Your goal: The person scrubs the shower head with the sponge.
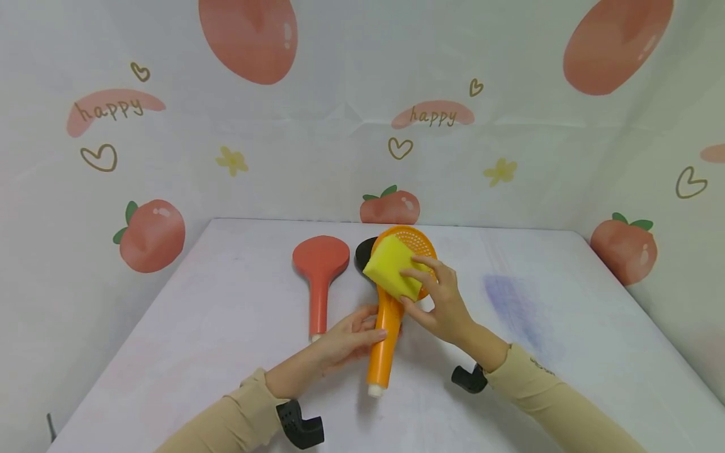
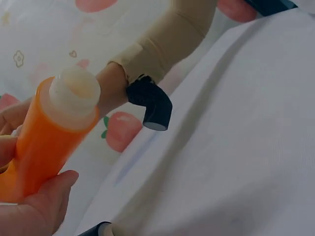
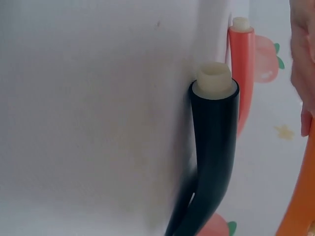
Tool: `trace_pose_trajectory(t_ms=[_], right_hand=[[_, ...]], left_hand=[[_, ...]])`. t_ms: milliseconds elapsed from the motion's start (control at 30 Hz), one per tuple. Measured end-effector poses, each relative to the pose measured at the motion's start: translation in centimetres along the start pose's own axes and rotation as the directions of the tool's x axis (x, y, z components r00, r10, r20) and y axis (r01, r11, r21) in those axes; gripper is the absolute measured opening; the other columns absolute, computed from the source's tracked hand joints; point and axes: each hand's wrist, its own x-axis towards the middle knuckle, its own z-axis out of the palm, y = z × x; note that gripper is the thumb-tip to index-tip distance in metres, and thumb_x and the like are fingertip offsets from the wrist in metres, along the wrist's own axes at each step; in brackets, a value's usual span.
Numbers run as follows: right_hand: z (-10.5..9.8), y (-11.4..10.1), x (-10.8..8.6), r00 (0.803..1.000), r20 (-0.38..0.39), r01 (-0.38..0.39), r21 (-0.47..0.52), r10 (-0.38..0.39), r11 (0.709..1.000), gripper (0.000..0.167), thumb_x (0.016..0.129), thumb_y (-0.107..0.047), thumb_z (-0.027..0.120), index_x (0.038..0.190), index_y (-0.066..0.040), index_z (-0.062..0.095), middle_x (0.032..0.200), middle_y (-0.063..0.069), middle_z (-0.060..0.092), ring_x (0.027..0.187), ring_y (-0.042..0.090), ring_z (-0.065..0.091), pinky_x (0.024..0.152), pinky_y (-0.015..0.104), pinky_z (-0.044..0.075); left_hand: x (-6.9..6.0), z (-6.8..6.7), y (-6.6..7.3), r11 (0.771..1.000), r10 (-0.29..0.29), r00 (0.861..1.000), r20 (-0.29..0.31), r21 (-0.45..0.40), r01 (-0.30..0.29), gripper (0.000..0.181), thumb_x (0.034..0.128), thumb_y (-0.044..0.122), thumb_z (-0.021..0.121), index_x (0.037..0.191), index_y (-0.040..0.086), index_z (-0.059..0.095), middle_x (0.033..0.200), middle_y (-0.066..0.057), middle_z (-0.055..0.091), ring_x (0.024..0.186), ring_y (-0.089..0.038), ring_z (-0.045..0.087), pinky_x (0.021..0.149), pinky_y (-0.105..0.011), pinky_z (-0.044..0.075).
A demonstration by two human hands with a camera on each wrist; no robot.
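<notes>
My left hand (image 1: 350, 336) grips an orange shower head (image 1: 382, 358) by its handle, holding it above the table with the holed face uppermost. A yellow sponge (image 1: 391, 263) is pinched in my right hand (image 1: 444, 303), between thumb and fingers, and lies over the shower head's face. In the left wrist view, the white connector (image 2: 76, 91) at the handle's end comes close to the camera, with left fingers (image 2: 44, 204) around the orange handle. The sponge is out of sight in the right wrist view.
On the table (image 1: 226, 314) lies a red shower head (image 1: 320, 259), left of the orange one. A black shower head (image 3: 214, 137) lies beside it, mostly covered by the orange one in the head view. A printed cloth (image 1: 317, 145) hangs behind the table.
</notes>
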Motion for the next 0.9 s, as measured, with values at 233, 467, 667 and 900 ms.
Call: trace_pose_trajectory(t_ms=[233, 467, 667, 900], right_hand=[[-0.2, 0.1, 0.2, 0.998, 0.068, 0.007, 0.008, -0.008, 1.0, 0.042, 0.093, -0.045, 0.046, 0.113, -0.011, 0.059, 0.127, 0.02, 0.047, 0.116, 0.031, 0.046, 0.088, 0.046, 0.033], [0.2, 0.2, 0.5, 0.995, 0.07, 0.077, -0.01, -0.076, 0.997, 0.035, 0.094, -0.041, 0.048, 0.11, -0.015, 0.064, 0.122, 0.019, 0.052, 0.112, 0.029, 0.047, 0.083, 0.046, 0.034], [0.1, 1.0, 1.0, 0.996, 0.054, 0.069, -0.053, -0.066, 0.996, 0.026, 0.09, -0.031, 0.061, 0.109, -0.014, 0.065, 0.12, 0.02, 0.054, 0.109, 0.033, 0.048, 0.08, 0.048, 0.035], [-0.2, 2.1, 1.7, 0.998, -0.004, -0.067, -0.122, 0.067, 0.99, 0.04, 0.072, -0.006, 0.075, 0.111, -0.011, 0.065, 0.122, 0.023, 0.052, 0.105, 0.04, 0.049, 0.08, 0.052, 0.034]], left_hand=[[-0.1, 0.1, -0.1, 1.0, -0.013, 0.999, -0.033, 0.015, 0.014, 0.068, 0.0932, 0.029, 0.055, 0.147, 0.003, 0.022, 0.145, -0.016, 0.034, 0.111, -0.014, 0.051, 0.109, -0.041, 0.038], [0.0, -0.1, -0.5, 1.0, 0.003, 1.0, -0.003, 0.023, -0.003, 0.066, 0.0939, 0.025, 0.054, 0.146, 0.001, 0.023, 0.145, -0.016, 0.033, 0.109, -0.012, 0.052, 0.109, -0.036, 0.039], [-0.1, -0.1, -0.6, 0.999, 0.006, 1.0, 0.006, 0.04, -0.006, 0.065, 0.0935, 0.025, 0.055, 0.146, 0.002, 0.024, 0.146, -0.016, 0.033, 0.109, -0.011, 0.052, 0.109, -0.037, 0.038], [-0.2, 0.1, -0.7, 0.999, 0.001, 1.0, -0.007, 0.052, 0.0, 0.066, 0.0931, 0.024, 0.056, 0.146, 0.001, 0.024, 0.146, -0.017, 0.032, 0.109, -0.011, 0.051, 0.109, -0.037, 0.039]])
